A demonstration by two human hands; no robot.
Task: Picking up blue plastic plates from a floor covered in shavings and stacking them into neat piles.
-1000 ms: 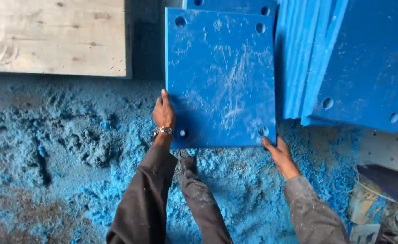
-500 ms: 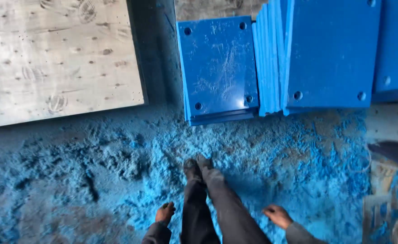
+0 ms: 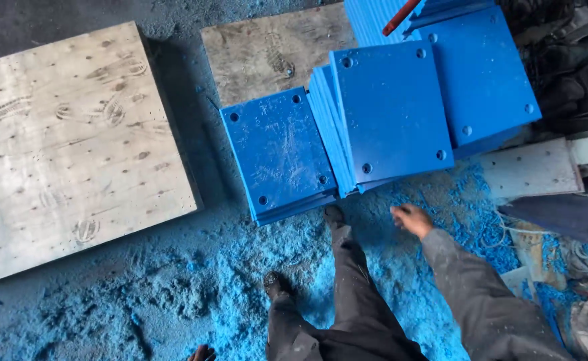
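Right hand (image 3: 411,218), open and empty, reaches toward leaning blue square plastic plates with corner holes (image 3: 391,110); left hand (image 3: 202,353) barely visible, state indeterminable. Best gripped by opposite edges.

A large plywood board (image 3: 73,147) lies on the floor at the left, marked with shoe prints. A smaller wooden board (image 3: 267,53) lies behind it. Blue shavings (image 3: 194,294) cover the floor. A grey slab (image 3: 531,170) sits at the right edge.
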